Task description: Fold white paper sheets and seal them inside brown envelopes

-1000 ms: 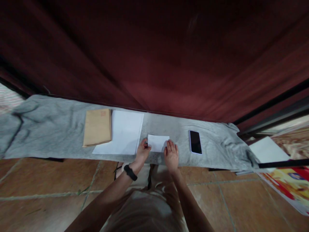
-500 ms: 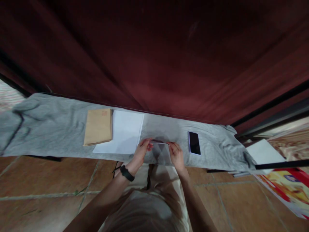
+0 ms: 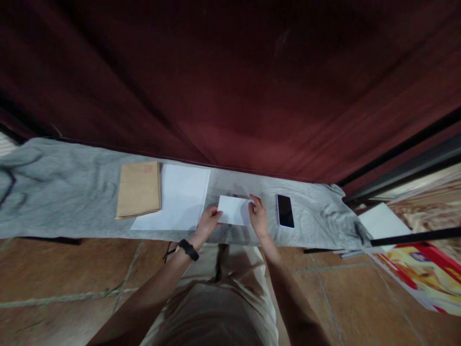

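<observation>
One small white paper (image 3: 235, 210) sits between left hand (image 3: 207, 224) and right hand (image 3: 259, 220), each pinching a side edge.

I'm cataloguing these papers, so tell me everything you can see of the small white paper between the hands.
The small white paper is rectangular, with no marks visible on its upper face. It looks thin and nearly flat; whether it is folded is hard to tell. The left hand pinches its left edge, thumb on top; the right hand is at its right edge, its grip unclear. It is over the grey cloth, between a larger white sheet and a phone.
</observation>
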Action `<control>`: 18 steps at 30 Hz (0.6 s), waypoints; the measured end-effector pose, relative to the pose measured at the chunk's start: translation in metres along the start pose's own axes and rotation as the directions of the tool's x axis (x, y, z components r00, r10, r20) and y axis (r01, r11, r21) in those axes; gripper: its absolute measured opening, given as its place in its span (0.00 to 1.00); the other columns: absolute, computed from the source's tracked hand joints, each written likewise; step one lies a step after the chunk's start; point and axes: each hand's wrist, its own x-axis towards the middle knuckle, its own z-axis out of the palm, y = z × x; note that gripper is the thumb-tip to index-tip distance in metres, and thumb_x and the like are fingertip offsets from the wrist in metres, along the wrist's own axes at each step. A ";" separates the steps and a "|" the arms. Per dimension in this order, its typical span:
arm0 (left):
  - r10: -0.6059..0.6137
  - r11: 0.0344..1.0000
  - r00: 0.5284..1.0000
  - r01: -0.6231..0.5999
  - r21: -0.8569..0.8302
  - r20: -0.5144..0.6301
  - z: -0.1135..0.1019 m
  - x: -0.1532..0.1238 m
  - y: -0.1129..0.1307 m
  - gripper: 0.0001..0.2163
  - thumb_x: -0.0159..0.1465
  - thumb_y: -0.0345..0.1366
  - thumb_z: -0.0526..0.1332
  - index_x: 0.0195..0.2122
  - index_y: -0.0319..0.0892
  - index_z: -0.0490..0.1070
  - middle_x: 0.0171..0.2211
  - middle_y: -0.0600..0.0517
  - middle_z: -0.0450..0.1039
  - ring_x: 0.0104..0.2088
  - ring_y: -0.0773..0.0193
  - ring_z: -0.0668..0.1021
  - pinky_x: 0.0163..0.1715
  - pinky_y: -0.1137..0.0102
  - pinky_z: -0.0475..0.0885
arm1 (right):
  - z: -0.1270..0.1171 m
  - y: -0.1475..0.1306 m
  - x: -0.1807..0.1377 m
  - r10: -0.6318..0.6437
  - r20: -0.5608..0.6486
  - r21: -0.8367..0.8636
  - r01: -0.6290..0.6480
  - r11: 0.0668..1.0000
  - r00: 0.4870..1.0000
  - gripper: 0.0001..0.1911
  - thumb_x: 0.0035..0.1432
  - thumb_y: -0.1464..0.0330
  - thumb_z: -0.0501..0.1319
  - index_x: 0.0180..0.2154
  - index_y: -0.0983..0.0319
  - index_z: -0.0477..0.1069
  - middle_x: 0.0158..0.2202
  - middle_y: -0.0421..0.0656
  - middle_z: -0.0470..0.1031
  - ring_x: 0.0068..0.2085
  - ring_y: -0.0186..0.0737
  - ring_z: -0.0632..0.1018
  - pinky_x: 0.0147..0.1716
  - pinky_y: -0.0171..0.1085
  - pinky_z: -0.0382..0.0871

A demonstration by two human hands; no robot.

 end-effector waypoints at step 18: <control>-0.085 0.971 0.996 0.090 0.222 -0.030 0.003 0.016 -0.005 0.04 0.66 0.36 0.61 0.36 0.43 0.67 0.16 0.60 0.67 0.13 0.67 0.72 0.16 0.76 0.60 | 0.066 -0.021 -0.052 -0.123 0.261 -0.311 0.205 0.928 0.957 0.27 0.73 0.63 0.51 0.69 0.64 0.59 0.70 0.53 0.60 0.70 0.49 0.62 0.68 0.52 0.56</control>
